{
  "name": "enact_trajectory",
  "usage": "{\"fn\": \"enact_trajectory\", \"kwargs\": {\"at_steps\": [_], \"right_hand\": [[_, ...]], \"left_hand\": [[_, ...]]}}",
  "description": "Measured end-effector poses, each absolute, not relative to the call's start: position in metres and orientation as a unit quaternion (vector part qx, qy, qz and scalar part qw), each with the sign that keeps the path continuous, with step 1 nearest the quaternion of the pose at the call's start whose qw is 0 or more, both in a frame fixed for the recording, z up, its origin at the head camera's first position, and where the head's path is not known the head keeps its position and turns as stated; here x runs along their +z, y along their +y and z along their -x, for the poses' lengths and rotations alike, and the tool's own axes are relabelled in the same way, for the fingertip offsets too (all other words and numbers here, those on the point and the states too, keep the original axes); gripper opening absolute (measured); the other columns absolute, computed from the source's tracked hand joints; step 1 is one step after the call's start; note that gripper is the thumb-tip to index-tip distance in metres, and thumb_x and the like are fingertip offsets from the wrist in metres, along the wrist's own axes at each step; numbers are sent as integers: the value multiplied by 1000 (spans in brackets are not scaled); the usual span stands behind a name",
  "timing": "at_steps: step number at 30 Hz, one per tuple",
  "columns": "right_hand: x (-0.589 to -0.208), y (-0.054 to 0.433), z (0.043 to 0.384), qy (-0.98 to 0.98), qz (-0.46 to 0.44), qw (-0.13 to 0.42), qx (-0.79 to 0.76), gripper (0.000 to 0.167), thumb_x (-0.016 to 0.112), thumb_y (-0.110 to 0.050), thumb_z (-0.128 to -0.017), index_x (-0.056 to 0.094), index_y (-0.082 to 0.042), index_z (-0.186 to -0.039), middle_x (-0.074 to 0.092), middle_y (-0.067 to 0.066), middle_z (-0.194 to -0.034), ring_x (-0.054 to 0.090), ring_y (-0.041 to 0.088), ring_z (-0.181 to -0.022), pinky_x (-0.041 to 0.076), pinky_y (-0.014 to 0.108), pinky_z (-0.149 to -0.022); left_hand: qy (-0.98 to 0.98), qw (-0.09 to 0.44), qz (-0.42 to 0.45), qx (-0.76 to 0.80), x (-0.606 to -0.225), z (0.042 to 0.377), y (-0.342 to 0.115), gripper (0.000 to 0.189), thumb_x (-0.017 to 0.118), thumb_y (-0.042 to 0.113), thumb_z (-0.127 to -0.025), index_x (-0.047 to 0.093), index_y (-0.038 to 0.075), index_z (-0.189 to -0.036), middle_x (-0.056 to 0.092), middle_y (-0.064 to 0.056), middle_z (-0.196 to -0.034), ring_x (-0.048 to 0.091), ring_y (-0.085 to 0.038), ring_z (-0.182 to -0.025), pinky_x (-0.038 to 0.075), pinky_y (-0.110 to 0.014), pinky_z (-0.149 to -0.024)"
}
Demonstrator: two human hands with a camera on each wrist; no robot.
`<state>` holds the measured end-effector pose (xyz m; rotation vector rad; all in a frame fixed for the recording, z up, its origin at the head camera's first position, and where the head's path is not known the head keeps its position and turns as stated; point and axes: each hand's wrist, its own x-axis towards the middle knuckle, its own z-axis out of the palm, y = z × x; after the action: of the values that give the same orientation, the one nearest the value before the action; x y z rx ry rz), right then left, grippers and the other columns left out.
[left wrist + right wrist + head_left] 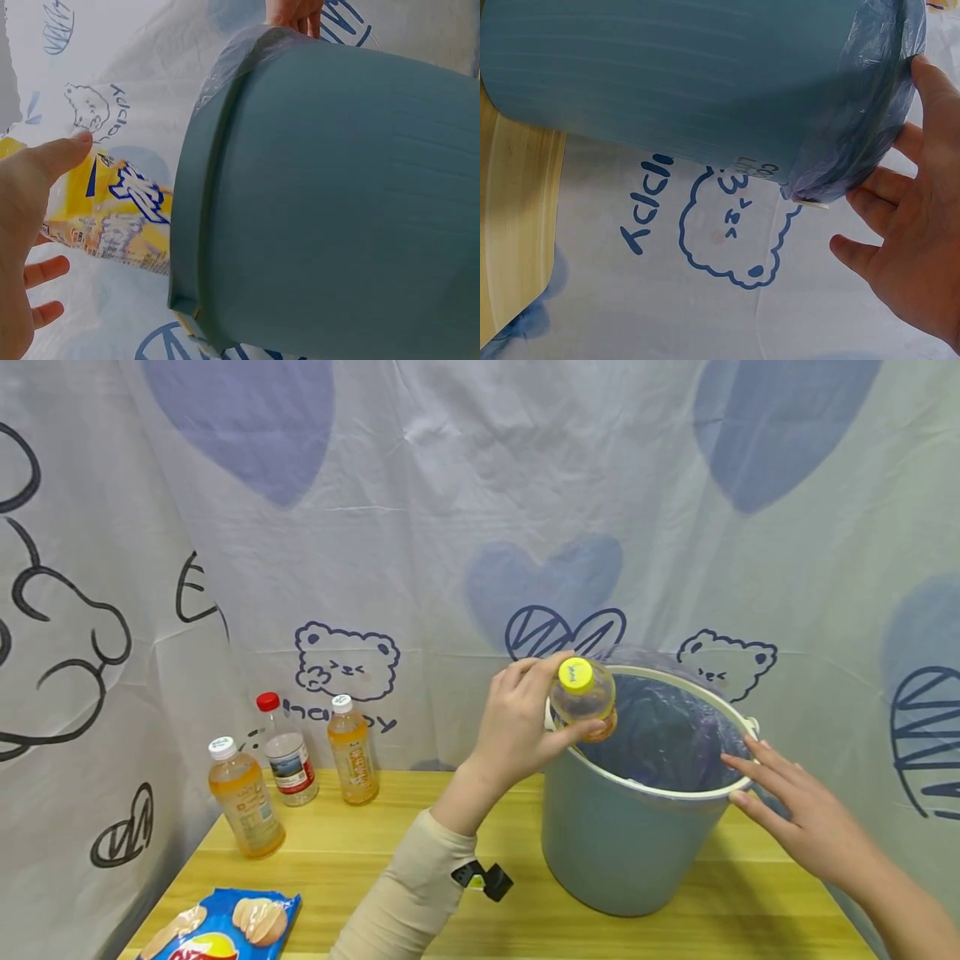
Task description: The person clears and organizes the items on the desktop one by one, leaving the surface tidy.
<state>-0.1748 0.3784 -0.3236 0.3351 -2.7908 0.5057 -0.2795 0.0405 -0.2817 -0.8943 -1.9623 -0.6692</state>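
My left hand (517, 718) holds a yellow-capped plastic bottle (588, 700) over the left rim of a grey-blue bin (626, 843). In the left wrist view the bottle's yellow label with blue lettering (139, 193) shows beside the bin wall, the thumb on its upper edge. A thin translucent bag (652, 735) lines the bin and folds over the rim. On the right side, my right hand (806, 814) rests with extended fingers at the rim. Its fingertips (922, 69) touch the bag edge in the right wrist view.
Left on the wooden table stand two white-capped orange drink bottles (247, 802) and a red-capped clear bottle (288, 760). A blue chip bag (225, 927) lies at the front left. Patterned cloth (435, 568) hangs behind the table.
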Motion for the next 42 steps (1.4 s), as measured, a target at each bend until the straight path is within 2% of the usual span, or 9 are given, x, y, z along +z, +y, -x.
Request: {"fn": "enact_trajectory", "kwargs": {"at_steps": [5,11,16,25,33,42], "right_hand": [[-323,378,175,-968,-114,138,175,49,54,-35,-99,45,-21,-146,21,16,-162,17,49,-146,17,79,-101],[-323,378,175,-970,-110,137,170,50,54,-36,-99,46,-21,-145,21,17,-161,18,50,-145,21,80,-96],[-322,378,175,-969,-109,136,172,50,54,-36,-99,46,-20,-145,21,17,-162,16,49,-146,20,80,-96],[-322,378,175,-967,-119,144,175,49,55,-34,-99,46,-21,-145,22,17,-161,16,47,-147,21,79,-96],[-323,377,174,-965,-121,147,178,49,55,-33,-99,46,-21,-145,22,16,-161,16,45,-148,21,79,-96],[-325,378,175,-966,-118,149,176,49,54,-34,-99,46,-20,-145,22,16,-161,14,43,-149,20,79,-97]], "left_hand": [[-792,413,364,-266,-283,279,46,82,81,53,-72,50,13,-136,67,0,-118,55,-21,-111,46,-42,-94],[-820,386,347,-242,-288,280,47,83,80,58,-70,51,15,-134,68,1,-118,55,-22,-114,45,-43,-96],[-839,372,335,-212,-290,281,46,79,77,61,-71,54,16,-131,64,1,-122,54,-20,-115,45,-42,-97],[-861,326,345,-184,-292,282,50,80,79,52,-73,50,16,-138,60,1,-129,52,-22,-118,43,-42,-100],[-862,341,342,-152,-295,282,57,80,78,52,-75,44,19,-139,64,3,-125,52,-21,-119,41,-40,-99],[-855,364,350,-120,-294,283,68,69,78,51,-75,51,23,-132,61,6,-130,53,-17,-118,43,-37,-97]]}}
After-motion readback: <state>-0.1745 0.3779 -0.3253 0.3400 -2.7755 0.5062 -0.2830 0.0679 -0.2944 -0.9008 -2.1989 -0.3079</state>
